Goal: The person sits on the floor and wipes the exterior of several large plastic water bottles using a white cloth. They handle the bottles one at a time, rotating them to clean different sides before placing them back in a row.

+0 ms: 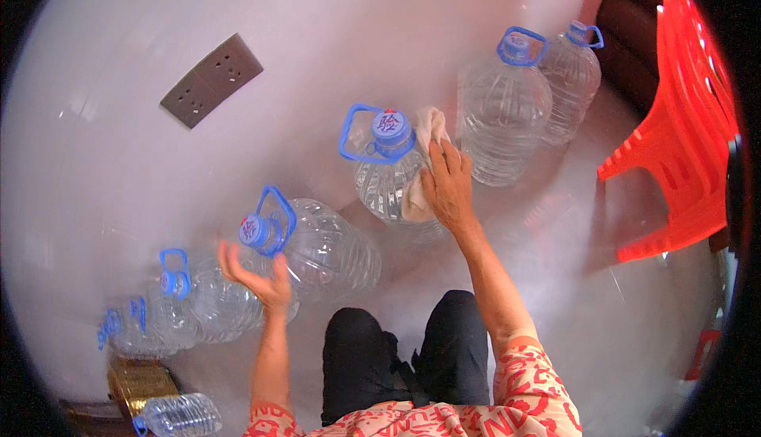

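Note:
My right hand (450,179) presses a whitish cloth (418,198) against the side of a large clear water bottle (380,183) with a blue cap and blue carry handle. That bottle stands upright near the wall. My left hand (261,274), slightly blurred, has its fingers spread and holds nothing. It is beside the blue cap of another large water bottle (329,243), which leans to the left. Whether the left fingers touch this bottle's neck I cannot tell.
Several more big bottles (214,302) line the wall at the left, and two bottles (507,112) stand at the right. A red plastic chair (682,136) is at the far right. A smaller bottle (182,416) lies at lower left. A double socket (212,80) is on the wall.

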Demonstrator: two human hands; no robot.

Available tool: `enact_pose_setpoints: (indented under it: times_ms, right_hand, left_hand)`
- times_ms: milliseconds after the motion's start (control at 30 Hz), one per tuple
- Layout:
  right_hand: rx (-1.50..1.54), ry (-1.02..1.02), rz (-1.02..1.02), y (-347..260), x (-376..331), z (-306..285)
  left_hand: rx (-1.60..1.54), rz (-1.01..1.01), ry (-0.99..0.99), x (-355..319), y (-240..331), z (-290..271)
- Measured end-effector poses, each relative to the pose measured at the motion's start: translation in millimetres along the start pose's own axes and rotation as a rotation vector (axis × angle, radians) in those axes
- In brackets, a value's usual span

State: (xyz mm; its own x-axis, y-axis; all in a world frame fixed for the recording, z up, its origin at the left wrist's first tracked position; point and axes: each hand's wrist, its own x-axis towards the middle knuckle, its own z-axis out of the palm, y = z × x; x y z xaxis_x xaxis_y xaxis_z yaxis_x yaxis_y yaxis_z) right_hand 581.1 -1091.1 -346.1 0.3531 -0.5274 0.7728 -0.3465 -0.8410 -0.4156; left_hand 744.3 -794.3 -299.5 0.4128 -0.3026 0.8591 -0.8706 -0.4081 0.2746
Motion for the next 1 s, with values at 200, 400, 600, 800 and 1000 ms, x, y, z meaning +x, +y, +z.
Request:
enact_pose_setpoints:
  times_ms: [200,400,600,800,1000]
  right_hand:
    - [0.136,0.000,0.347,26.8,-32.0,-11.6]
    - [-0.036,0.053,0.101,-47.0,-0.8,-2.2]
    - [0.156,0.111,0.254,-28.6,-5.9,7.5]
    - [0.448,-0.057,0.568,42.7,20.3,4.3]
    - [0.380,-0.062,0.400,23.0,16.7,-2.1]
  left_hand:
    - [-0.426,0.069,-0.514,2.0,77.0,79.2]
    - [-0.512,-0.198,-0.536,20.6,73.5,179.6]
    - [-0.766,-0.152,-0.507,32.2,78.6,211.3]
    - [-0.722,-0.112,-0.410,27.2,82.1,218.3]
    - [-0.645,-0.209,-0.399,36.1,95.8,209.1]
